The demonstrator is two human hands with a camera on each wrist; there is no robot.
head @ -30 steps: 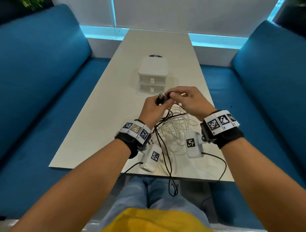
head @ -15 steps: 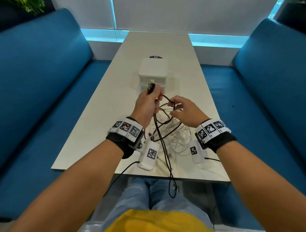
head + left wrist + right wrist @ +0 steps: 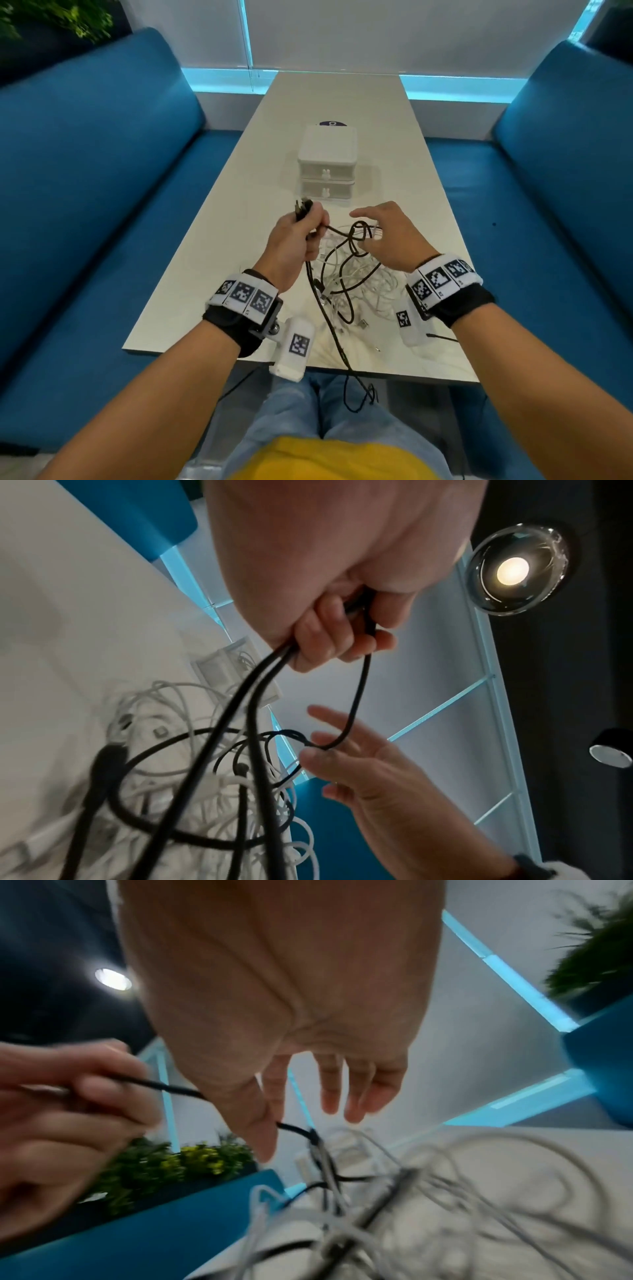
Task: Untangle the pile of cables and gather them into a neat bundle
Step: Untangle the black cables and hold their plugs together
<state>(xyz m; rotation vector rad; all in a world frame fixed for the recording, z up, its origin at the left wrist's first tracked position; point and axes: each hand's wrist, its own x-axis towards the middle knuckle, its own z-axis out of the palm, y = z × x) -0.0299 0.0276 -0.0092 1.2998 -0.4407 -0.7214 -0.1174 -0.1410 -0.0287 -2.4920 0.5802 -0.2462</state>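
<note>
A tangle of white cables (image 3: 363, 291) lies on the pale table (image 3: 212, 281) near its front edge, with a black cable (image 3: 342, 274) looped through it. My left hand (image 3: 305, 222) grips the black cable's plug ends and several strands in its fist (image 3: 342, 639). One black strand (image 3: 359, 696) runs from the fist down to a loop that rests against my right hand (image 3: 370, 226). That hand hovers over the tangle with fingers (image 3: 330, 1096) straight and spread, the strand crossing behind its thumb. Another black length (image 3: 356, 390) hangs off the table edge over my lap.
A white two-drawer box (image 3: 327, 154) stands mid-table just beyond my hands. Blue sofas (image 3: 85, 205) flank the table on both sides. Loose white plugs (image 3: 363, 322) lie at the near edge of the tangle.
My hands, joined at the plug a second ago, have drawn apart. The right hand let go its pinch on the black cable and spread its fingers; the left keeps its grip.
</note>
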